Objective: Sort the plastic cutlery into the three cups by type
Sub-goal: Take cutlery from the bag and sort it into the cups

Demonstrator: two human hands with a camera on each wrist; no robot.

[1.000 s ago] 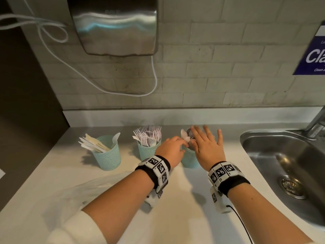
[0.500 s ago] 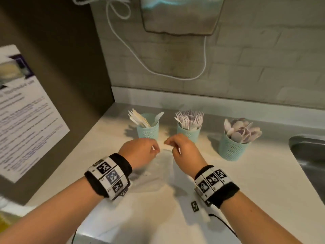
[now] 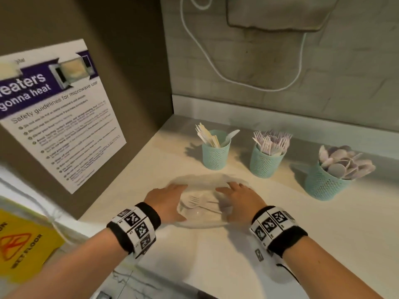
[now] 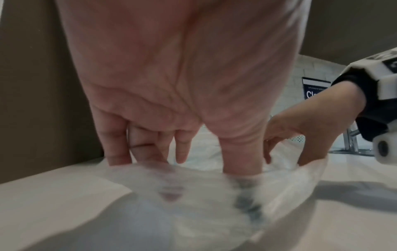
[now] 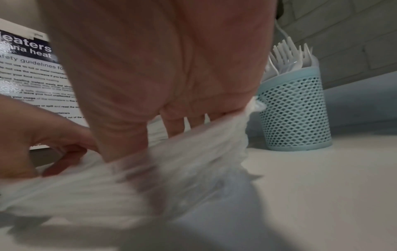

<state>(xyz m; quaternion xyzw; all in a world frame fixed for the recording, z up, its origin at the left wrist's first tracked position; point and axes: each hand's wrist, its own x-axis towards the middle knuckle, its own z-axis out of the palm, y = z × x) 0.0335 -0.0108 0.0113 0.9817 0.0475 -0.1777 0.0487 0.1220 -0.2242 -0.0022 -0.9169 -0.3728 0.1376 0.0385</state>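
Three teal mesh cups stand in a row at the back of the counter. The left cup (image 3: 216,157) holds knives and one spoon, the middle cup (image 3: 266,164) holds forks, and the right cup (image 3: 325,184) holds spoons. In front of them lies a clear plastic bag (image 3: 203,219) with a white fork (image 3: 193,200) and a few other pieces inside. My left hand (image 3: 172,197) and right hand (image 3: 235,197) hold the bag's mouth apart. In both wrist views each thumb is inside the rim and the fingers are outside it: left hand (image 4: 193,159), right hand (image 5: 154,139).
A brown side wall with a microwave safety poster (image 3: 58,117) closes off the left. A yellow wet-floor sign (image 3: 21,244) stands below the counter's front-left edge. A hand dryer (image 3: 274,16) and its white cable (image 3: 205,55) hang on the brick wall. Bare counter (image 3: 323,234) lies to the right.
Both hands left the spoon cup and came to the bag. Their curled fingers have since spread the bag's mouth wide. My view has swung left and down.
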